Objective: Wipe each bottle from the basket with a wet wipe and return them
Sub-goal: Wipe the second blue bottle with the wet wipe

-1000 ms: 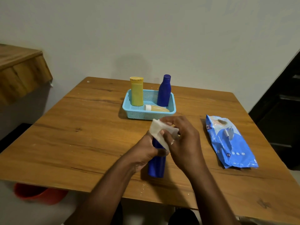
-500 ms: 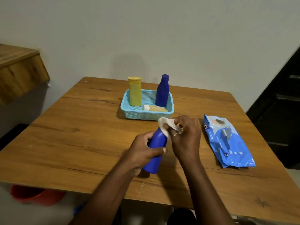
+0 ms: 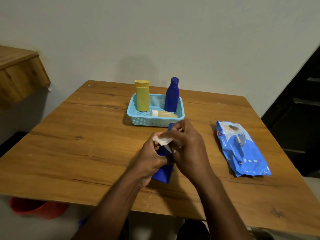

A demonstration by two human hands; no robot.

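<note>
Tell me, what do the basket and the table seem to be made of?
The basket: apparently light blue plastic, with moulded mesh walls and a smooth rim. The table: wood or wood-look laminate, matte, showing grain lines and knots; which one, I cannot tell.

**Four bottles, one basket, one wipe on the table**

Four bottles appear in all: two dark blue, one yellow, one small pale one. One blue bottle [image 3: 162, 172] sits at frame centre between two hands, the left hand [image 3: 152, 158] and the right hand [image 3: 188, 149], along with a single white wet wipe [image 3: 162, 140]. One light blue basket [image 3: 138, 116], above centre, contains three bottles: the yellow bottle [image 3: 142, 96] and the second blue bottle [image 3: 171, 95] upright, the small pale bottle [image 3: 163, 114] lying down. One blue wipes pack [image 3: 242, 149] lies at right. One wooden table [image 3: 86, 144] bears everything.
</note>
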